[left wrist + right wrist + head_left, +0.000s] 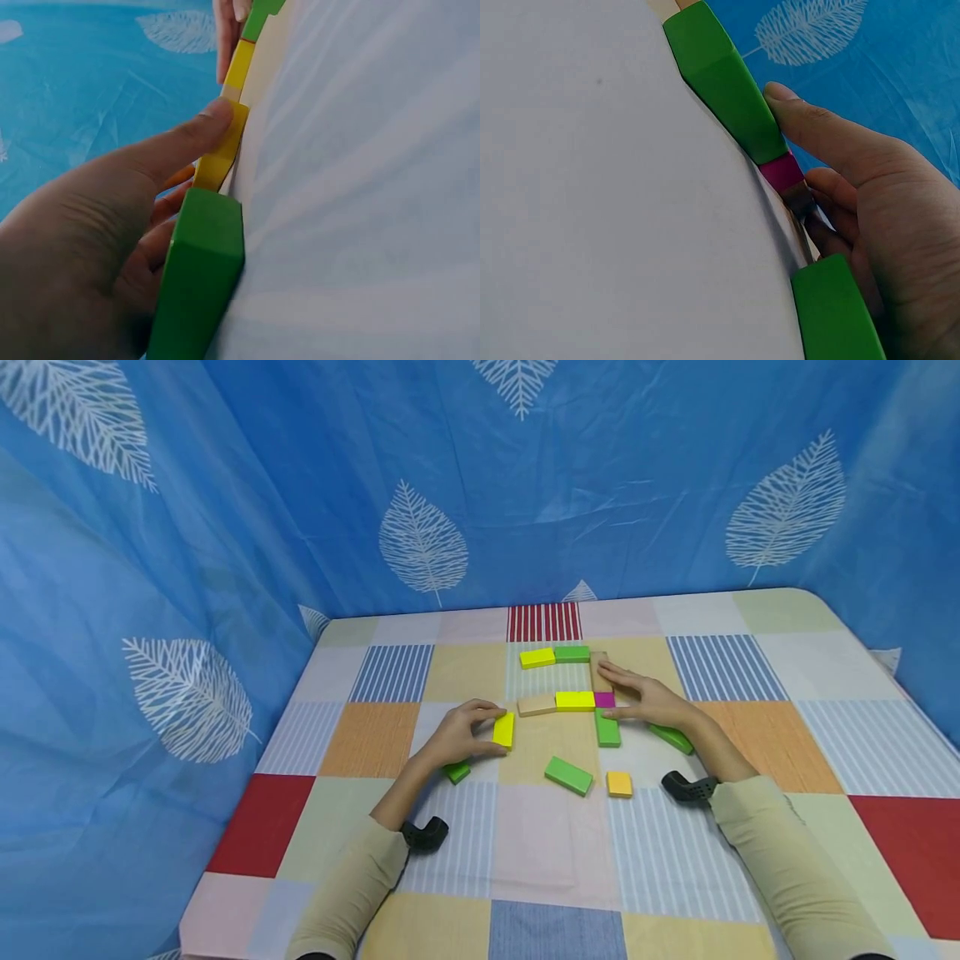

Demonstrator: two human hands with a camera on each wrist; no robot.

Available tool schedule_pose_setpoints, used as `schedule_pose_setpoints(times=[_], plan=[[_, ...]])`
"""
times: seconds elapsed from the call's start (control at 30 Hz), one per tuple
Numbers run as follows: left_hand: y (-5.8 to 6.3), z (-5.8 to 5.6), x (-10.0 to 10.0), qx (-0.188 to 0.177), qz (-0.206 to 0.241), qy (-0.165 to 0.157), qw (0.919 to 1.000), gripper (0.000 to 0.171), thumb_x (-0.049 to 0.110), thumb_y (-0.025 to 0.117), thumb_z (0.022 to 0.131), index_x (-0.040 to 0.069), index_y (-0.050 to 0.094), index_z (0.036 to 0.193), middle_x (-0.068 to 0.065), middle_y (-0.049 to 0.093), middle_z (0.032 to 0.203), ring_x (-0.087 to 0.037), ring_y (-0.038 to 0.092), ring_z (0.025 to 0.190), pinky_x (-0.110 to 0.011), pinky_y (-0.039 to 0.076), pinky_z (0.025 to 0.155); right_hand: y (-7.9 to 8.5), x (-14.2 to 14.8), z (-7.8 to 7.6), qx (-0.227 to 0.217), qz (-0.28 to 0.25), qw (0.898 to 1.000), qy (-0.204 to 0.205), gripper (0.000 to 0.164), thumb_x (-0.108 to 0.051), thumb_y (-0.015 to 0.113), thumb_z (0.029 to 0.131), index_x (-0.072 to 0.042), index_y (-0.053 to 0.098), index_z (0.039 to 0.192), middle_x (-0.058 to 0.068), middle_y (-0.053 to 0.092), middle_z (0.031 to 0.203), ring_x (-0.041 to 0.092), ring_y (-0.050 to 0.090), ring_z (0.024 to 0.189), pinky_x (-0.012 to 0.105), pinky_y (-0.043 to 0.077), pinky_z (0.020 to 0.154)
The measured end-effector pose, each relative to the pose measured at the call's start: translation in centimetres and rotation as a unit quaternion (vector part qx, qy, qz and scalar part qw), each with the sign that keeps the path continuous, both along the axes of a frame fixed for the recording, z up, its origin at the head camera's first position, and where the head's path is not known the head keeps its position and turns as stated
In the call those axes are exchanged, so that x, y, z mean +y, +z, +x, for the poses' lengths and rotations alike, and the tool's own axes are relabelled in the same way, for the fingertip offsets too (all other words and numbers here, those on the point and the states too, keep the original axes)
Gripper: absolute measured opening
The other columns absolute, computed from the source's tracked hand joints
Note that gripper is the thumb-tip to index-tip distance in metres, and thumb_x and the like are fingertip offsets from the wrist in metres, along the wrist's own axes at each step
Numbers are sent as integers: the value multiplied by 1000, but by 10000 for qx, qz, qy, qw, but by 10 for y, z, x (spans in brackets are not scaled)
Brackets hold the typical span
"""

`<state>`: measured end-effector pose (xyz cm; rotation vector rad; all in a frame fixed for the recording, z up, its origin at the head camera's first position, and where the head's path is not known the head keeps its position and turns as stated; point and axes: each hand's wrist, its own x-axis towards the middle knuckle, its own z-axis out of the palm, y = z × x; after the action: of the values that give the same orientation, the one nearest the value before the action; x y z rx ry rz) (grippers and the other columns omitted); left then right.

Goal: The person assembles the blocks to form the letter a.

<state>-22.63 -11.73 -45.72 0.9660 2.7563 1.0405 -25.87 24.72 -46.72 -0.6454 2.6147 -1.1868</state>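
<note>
Beige sleeves [795, 860] reach in from the lower edge of the head view. Largest is a blue curtain [525, 510] with white leaf prints, hanging behind and to the left of a patchwork cloth [555, 860] of plain and striped squares. Over it work two bare hands. The left hand [461, 735] pinches a yellow block [504, 732] between thumb and fingers, just left of the arranged blocks. The right hand [648, 700] has thumb and forefinger spread: the forefinger touches an upright wooden block [597, 680], the thumb a green block [607, 732] nearer the person. Black wrist mounts [426, 835] sit below both hands.

Among the longer blocks, a second yellow block [537, 658] and second green block [572, 654] form the far row, leading to the upright wooden block. A flat wooden block [537, 705] and third yellow block [575, 702] form the middle row. Loose green blocks [568, 777] lie nearer the person and beside each wrist. Smallest are an orange block [619, 785], lying apart, and a purple block [604, 700] at the middle row's right end.
</note>
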Motion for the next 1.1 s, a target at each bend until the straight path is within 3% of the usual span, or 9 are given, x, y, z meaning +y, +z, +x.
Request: schedule_pose_setpoints(times=[0.17,0.3,0.8,1.1], plan=[[-2,1,-3,-240,-40,-31,9997,69,28,81,70,10,53,131,-4,49,135,-21,42,125,-35,35,103,-3,0,-1,31,9,10000,34,83,-40,72,79,-21,27,146,-1,13,154,30,8,139,60,10,107],[-3,1,-5,-375,-24,-161,9992,65,25,79,73,10,53,131,-2,51,132,-17,45,123,-29,36,102,-3,-1,-1,50,-15,10000,15,83,-40,72,78,-21,28,146,-2,14,153,29,8,139,59,10,107],[-4,0,4,-251,-377,-40,9990,66,37,75,75,16,51,133,1,48,135,-13,40,127,-28,31,105,0,2,-1,-8,19,10000,-52,83,-41,72,78,-21,29,146,-3,14,153,30,9,139,59,10,107],[-4,2,5,0,-536,-84,9985,65,38,73,78,15,51,134,1,47,137,-14,40,127,-28,32,105,1,1,-1,-82,2,10000,-28,84,-40,72,78,-21,27,146,-1,14,154,30,8,139,60,10,107]])
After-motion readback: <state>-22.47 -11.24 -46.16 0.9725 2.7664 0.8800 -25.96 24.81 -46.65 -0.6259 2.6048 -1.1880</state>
